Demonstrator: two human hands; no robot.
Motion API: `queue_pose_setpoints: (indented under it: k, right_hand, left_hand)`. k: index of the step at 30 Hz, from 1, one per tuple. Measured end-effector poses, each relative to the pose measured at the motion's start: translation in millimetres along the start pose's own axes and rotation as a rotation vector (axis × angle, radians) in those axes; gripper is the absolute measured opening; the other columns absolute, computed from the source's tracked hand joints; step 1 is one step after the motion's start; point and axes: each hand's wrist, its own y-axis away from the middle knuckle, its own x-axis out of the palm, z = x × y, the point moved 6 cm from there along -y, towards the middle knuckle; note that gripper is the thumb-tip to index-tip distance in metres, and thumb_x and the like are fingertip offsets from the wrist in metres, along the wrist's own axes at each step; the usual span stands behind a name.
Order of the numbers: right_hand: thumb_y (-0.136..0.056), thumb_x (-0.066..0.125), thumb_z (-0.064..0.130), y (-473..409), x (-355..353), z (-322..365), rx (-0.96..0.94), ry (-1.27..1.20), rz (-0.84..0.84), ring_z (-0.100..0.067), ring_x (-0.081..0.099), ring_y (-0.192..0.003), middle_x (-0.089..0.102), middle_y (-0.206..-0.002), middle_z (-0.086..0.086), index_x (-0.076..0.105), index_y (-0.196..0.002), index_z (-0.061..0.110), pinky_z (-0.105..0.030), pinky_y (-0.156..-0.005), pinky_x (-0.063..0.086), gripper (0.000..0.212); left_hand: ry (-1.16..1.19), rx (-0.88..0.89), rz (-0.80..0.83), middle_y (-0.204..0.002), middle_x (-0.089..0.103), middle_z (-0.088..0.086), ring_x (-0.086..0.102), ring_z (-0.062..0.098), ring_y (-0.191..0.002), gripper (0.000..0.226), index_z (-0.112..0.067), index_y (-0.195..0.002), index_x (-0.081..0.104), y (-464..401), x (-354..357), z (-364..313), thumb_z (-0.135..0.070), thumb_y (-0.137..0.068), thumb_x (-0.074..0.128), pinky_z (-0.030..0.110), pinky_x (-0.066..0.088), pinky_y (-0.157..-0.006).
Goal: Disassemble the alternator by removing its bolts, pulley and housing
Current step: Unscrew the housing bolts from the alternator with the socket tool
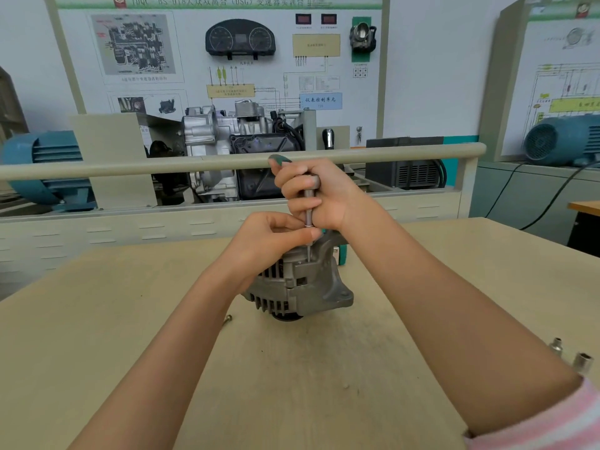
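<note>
A grey cast-metal alternator (302,284) stands on the wooden table (292,368), pulley side down. A socket driver (308,216) with a green handle and a long steel shaft stands upright on a bolt at the alternator's upper edge. My right hand (319,196) grips the driver's handle and upper shaft. My left hand (276,235) pinches the lower shaft just above the housing and covers the alternator's top left. The bolt under the tool tip is hidden.
A small brass-coloured bolt (228,318) lies on the table left of the alternator. Two steel sockets (569,354) stand near the right table edge. Behind the table runs a rail (130,167) with a gearbox training stand (233,151).
</note>
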Motion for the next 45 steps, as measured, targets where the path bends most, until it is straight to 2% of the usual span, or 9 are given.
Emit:
queue_pose_setpoints:
  k: [5,8,10,19,27,31,38,42,45]
  right_hand:
    - [-0.093,0.025,0.000,5,-13,7,-0.351,-0.004,-0.397,-0.003,0.042,-0.031,0.045,-0.051,0.004,0.042,-0.078,0.011,-0.014,-0.026,0.017,0.025]
    - [-0.099,0.023,0.006,21,-23,11,-0.715,-0.036,-0.656,-0.010,0.047,-0.037,0.046,-0.076,-0.007,0.040,-0.109,0.007,-0.014,-0.030,0.026,0.020]
    - [-0.098,0.023,0.004,20,-19,10,-0.669,0.000,-0.638,-0.009,0.047,-0.034,0.045,-0.077,-0.007,0.039,-0.123,0.007,-0.014,-0.030,0.024,0.029]
    - [-0.097,0.027,0.007,0,0,2,0.053,0.077,-0.076,-0.001,0.033,-0.027,0.038,-0.044,0.011,0.052,-0.090,0.005,-0.011,-0.029,0.008,0.026]
    - [-0.095,0.024,0.002,14,-19,10,-0.612,-0.007,-0.648,-0.006,0.044,-0.031,0.046,-0.072,-0.005,0.043,-0.114,0.009,-0.013,-0.029,0.021,0.027]
    - [-0.090,0.022,0.000,3,-14,9,-0.270,0.026,-0.386,-0.003,0.039,-0.028,0.042,-0.043,0.005,0.042,-0.076,0.012,-0.014,-0.026,0.015,0.027]
    - [-0.097,0.028,0.011,-4,2,-3,0.125,-0.005,0.062,-0.002,0.037,-0.027,0.041,-0.044,0.009,0.052,-0.090,0.006,-0.010,-0.028,0.012,0.026]
    - [-0.093,0.026,0.001,2,-9,4,-0.259,-0.027,-0.307,-0.003,0.040,-0.032,0.045,-0.053,0.004,0.045,-0.085,0.011,-0.014,-0.025,0.016,0.022]
    - [-0.096,0.023,0.001,18,-21,11,-0.696,-0.069,-0.654,-0.013,0.046,-0.043,0.046,-0.078,-0.008,0.040,-0.115,0.011,-0.014,-0.029,0.025,0.027]
  left_hand:
    - [-0.031,-0.002,-0.048,-0.071,0.073,-0.006,0.068,0.006,-0.071,0.008,-0.020,-0.074,0.072,-2,1,1,-0.016,-0.079,0.076,0.019,0.053,-0.072]
    - [-0.076,0.019,-0.066,-0.074,0.072,-0.003,0.067,0.011,-0.075,0.015,-0.023,-0.069,0.070,-4,1,0,-0.013,-0.080,0.073,0.025,0.053,-0.077]
    - [-0.064,0.024,-0.040,-0.069,0.071,-0.006,0.066,0.005,-0.068,0.015,-0.021,-0.070,0.069,-4,1,0,-0.011,-0.080,0.073,0.016,0.052,-0.067]
    - [-0.057,-0.017,-0.035,-0.077,0.072,-0.003,0.067,0.008,-0.074,0.008,-0.019,-0.078,0.070,0,2,0,-0.020,-0.078,0.078,0.018,0.053,-0.071]
    - [-0.134,-0.001,-0.093,-0.087,0.073,0.013,0.068,0.031,-0.090,0.013,-0.019,-0.073,0.067,1,4,-3,-0.010,-0.081,0.071,0.048,0.053,-0.091]
    - [-0.102,-0.002,-0.084,-0.074,0.069,-0.001,0.064,0.014,-0.075,0.012,-0.021,-0.072,0.066,0,4,-2,-0.022,-0.078,0.077,0.036,0.054,-0.082]
    - [-0.077,-0.012,-0.046,-0.071,0.071,-0.007,0.066,0.006,-0.071,0.011,-0.021,-0.074,0.070,2,0,-1,-0.024,-0.075,0.080,0.022,0.053,-0.072]
    - [-0.095,-0.010,-0.070,-0.073,0.070,0.001,0.064,0.014,-0.072,0.012,-0.020,-0.070,0.068,0,1,-1,-0.019,-0.076,0.079,0.035,0.053,-0.081]
    - [-0.145,0.011,-0.096,-0.078,0.070,0.006,0.065,0.020,-0.076,0.015,-0.020,-0.069,0.067,-1,3,-2,-0.010,-0.081,0.071,0.047,0.054,-0.088]
